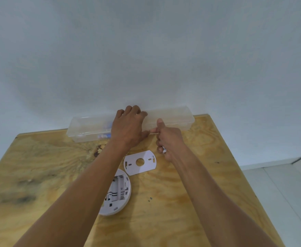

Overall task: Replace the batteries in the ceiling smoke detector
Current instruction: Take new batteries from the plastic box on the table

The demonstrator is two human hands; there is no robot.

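Plywood bench (pixel 164 220) against pale wall (pixel 146 50). Left grip (pixel 128 125) spread over clear plastic box (pixel 172 116); right grip (pixel 169 139), beside it, closed around small battery (pixel 164 149).

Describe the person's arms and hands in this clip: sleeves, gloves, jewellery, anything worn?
Both forearms are bare along their whole visible length; no sleeve edge enters the frame. The left hand and right hand are ungloved, with no ring, watch, bracelet or other marking visible on the fingers or wrists.

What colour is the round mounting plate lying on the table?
White, a flat mounting plate with a centre hole and slots, clearest in the head view.
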